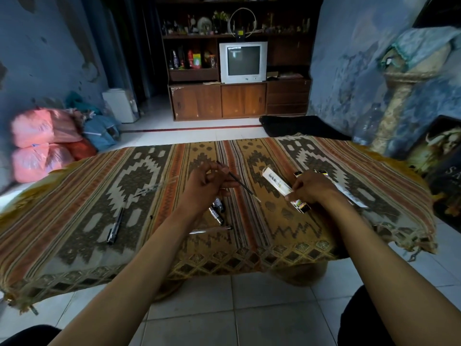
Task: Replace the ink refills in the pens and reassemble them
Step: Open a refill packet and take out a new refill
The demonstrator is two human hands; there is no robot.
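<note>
Two hands work above the patterned cloth (154, 171): the left hand (207, 186) pinches a thin refill (238, 182), probably freeing it for fitting, while the right hand (315, 187) grips the refill packet (275, 181). Pen parts (217, 211) lie below the left hand.

Ahead of you a grey CRT television (243, 61) sits in a dark wooden cabinet (239, 101); pink sacks (42, 143) are piled left, beside the patterned woven cloth (311, 228).
</note>
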